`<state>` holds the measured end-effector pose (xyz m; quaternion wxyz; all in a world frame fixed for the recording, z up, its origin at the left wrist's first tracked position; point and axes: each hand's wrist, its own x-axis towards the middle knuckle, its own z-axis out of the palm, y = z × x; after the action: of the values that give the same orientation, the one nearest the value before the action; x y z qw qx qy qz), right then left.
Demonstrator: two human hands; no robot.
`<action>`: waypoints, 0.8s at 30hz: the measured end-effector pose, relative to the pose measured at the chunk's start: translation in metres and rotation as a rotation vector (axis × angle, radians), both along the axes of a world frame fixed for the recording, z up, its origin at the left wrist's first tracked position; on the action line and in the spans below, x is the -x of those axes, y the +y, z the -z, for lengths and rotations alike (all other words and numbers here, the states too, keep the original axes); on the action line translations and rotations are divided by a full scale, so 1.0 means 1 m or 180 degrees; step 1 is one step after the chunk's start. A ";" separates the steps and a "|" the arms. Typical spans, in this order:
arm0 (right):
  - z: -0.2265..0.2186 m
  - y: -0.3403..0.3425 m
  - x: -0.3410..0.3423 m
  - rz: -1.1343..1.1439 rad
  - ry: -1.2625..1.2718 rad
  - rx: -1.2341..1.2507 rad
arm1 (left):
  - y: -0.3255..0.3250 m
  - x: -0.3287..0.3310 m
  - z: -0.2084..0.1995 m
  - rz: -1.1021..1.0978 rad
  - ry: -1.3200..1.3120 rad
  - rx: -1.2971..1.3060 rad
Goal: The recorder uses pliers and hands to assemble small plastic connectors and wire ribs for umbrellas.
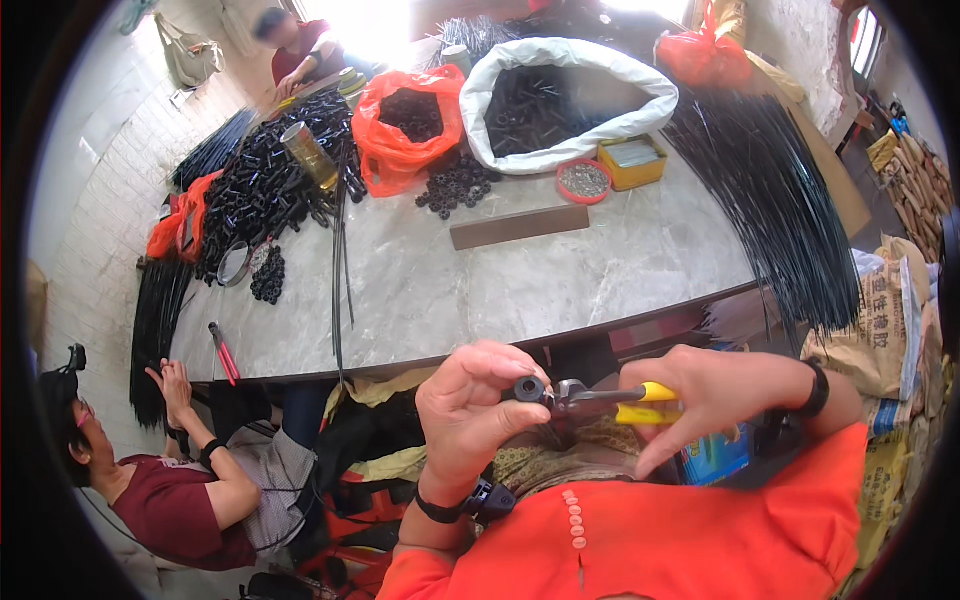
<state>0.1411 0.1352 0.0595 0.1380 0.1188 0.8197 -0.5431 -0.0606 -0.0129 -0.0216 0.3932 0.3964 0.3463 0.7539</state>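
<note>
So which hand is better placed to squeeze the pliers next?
Right, probably: the right hand holds the yellow-handled pliers, while the left hand pinches a black round piece at their tip.

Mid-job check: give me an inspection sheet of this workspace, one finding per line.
Surface: gray marbled table, bearing heaped black parts and long black strands.
Job's things: round black part, yellow-handled pliers against it.
Clutter: open white sack, orange-red bag, brown bar, red-handled tool.
Grip: left hand pinches the part; right hand holds the pliers.
Cables: dark cord-like lines beside the seated co-worker; unclear.
Surroundings: another person beyond the table; sacks at right.
</note>
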 end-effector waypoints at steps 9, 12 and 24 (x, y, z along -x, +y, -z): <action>0.026 -0.018 -0.001 0.0806 0.0853 -0.1170 | -0.001 0.008 0.001 0.0267 -0.0055 -0.0160; 0.028 -0.015 -0.001 0.0677 0.2531 -0.4382 | -0.001 0.004 -0.004 0.0098 -0.0160 -0.0039; 0.008 -0.006 -0.010 -0.0014 -0.0256 0.0212 | -0.007 0.003 -0.001 0.0472 -0.0108 -0.0174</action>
<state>0.1509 0.1288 0.0514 0.1759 0.1341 0.7952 -0.5646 -0.0636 -0.0196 -0.0205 0.4428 0.4187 0.2885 0.7385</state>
